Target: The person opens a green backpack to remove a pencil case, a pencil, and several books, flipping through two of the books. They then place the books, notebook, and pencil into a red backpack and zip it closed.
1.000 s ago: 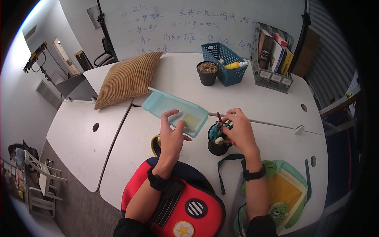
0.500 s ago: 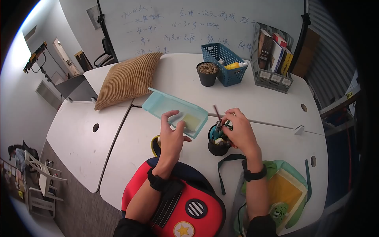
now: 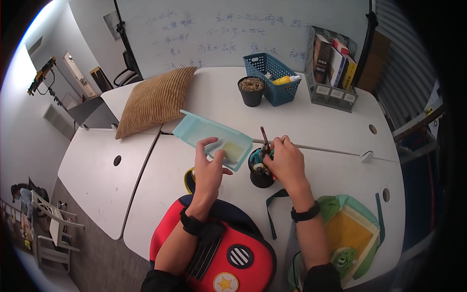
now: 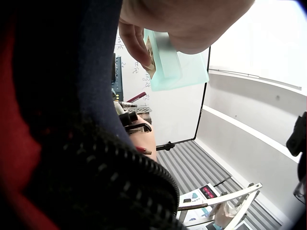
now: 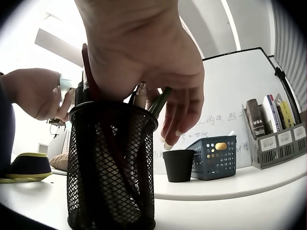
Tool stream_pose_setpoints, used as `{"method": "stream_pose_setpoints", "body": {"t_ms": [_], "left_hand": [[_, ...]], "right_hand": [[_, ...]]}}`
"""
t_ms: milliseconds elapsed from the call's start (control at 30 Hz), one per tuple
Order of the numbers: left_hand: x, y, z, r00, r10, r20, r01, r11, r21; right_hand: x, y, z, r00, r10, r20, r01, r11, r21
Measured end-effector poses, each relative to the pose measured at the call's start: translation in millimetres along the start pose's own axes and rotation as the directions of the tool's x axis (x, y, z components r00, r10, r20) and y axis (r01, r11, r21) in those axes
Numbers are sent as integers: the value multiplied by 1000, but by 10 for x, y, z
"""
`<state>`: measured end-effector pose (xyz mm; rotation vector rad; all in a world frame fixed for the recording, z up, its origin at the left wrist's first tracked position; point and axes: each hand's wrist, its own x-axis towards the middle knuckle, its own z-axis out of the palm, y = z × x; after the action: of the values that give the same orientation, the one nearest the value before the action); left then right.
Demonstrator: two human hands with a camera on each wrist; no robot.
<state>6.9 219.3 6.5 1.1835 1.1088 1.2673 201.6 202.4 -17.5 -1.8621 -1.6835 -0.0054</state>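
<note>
My left hand (image 3: 210,170) grips the near side of a translucent teal pencil box (image 3: 194,127), its lid raised at the back. A yellowish pad (image 3: 232,152) lies inside the box. In the left wrist view, fingers (image 4: 134,45) curl around the box's edge. My right hand (image 3: 288,163) reaches into the top of a black mesh pen cup (image 5: 112,167) filled with pens. Its fingers (image 5: 184,112) bend down past the far rim, close to a green pen (image 5: 162,102). I cannot tell whether it pinches a pen. A dark red pen (image 3: 263,135) sticks up from the cup.
A red backpack (image 3: 214,258) lies in front, beside a green and yellow bag (image 3: 348,233). Farther back are a brown cushion (image 3: 155,102), a black pot (image 3: 251,95), a blue basket (image 3: 282,92) and a grey book rack (image 3: 331,95). A whiteboard (image 3: 243,34) stands behind.
My right hand has shifted slightly left at the pen cup, and the cup has moved a little left too. My left hand keeps its hold on the pencil box. The head view has turned slightly.
</note>
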Motion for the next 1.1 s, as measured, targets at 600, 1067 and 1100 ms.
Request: {"method": "stream_pose_setpoints", "body": {"t_ms": [600, 1067, 1100], "left_hand": [[-8, 18, -4, 1000, -1, -17, 1, 1000, 28], [-5, 19, -4, 1000, -13, -8, 13, 999, 29], [-2, 10, -2, 1000, -5, -13, 5, 999, 32]], "right_hand": [[7, 114, 8, 999, 34, 31, -39, 983, 179], [33, 79, 43, 993, 115, -4, -110, 957, 268], [32, 81, 27, 993, 117, -32, -104, 955, 277]]}}
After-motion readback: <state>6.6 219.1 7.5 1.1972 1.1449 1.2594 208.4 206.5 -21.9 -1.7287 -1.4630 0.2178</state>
